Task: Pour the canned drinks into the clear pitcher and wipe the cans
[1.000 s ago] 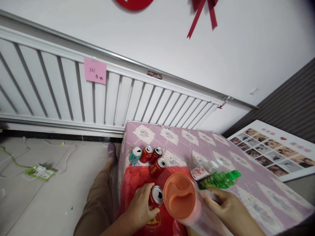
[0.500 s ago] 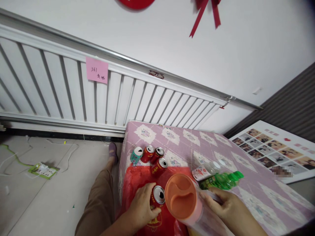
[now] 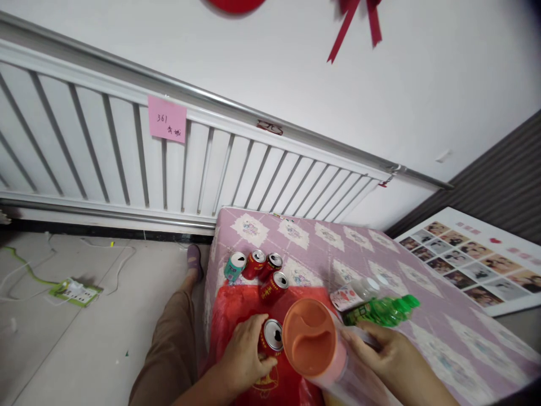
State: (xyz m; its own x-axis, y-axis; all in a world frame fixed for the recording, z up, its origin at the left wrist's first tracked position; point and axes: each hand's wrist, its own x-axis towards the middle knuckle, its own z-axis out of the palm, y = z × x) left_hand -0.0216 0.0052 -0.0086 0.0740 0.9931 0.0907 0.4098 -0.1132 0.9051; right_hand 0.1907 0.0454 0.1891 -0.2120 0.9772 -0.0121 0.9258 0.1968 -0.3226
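My left hand (image 3: 247, 355) curls round the side of an opened red can (image 3: 273, 337) standing on a red plastic bag (image 3: 236, 304). My right hand (image 3: 380, 349) grips the handle of a clear pitcher (image 3: 346, 378) with an orange lid (image 3: 310, 338). The pitcher is tilted, its lid toward the can and close beside it. Behind them stand a teal can (image 3: 234, 267), two red cans (image 3: 255, 265) (image 3: 274, 286) and a darker red can (image 3: 270, 266), all opened.
Right of the cans, a clear bottle with a pink-and-white label (image 3: 350, 295) and green bottles (image 3: 382, 311) lie on the patterned cloth (image 3: 329, 234). Beyond are a radiator (image 3: 236, 169) and a photo board (image 3: 473, 254). A power strip (image 3: 76, 292) is on the floor.
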